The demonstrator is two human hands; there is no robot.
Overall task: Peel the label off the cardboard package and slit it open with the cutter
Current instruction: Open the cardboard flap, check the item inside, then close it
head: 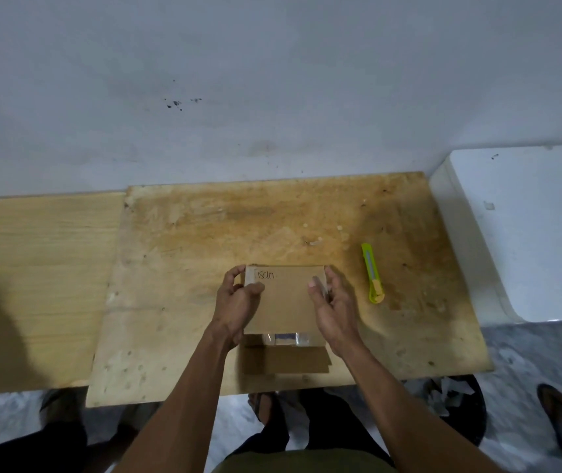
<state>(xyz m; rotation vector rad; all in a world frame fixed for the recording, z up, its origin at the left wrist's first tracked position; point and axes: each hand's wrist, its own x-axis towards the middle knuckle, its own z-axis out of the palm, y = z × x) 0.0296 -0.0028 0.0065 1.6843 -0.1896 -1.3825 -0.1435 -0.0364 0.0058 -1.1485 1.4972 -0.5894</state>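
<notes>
A brown cardboard package (286, 302) sits on the stained plywood board (204, 254), with handwriting near its far left corner and clear tape along its near edge. My left hand (237, 302) grips the package's left side, thumb on top. The fingers of my right hand (332, 305) curl around its right side, thumb resting on the top face. A lime-green cutter (372, 274) with a yellow end lies on the board to the right of the package, apart from my right hand. I cannot make out a label on the package.
A lighter wooden board (34, 268) adjoins on the left. A white block (528, 233) stands at the right. A wall rises behind the boards. Below the front edge are my feet and a dark bin (450, 397) with paper scraps.
</notes>
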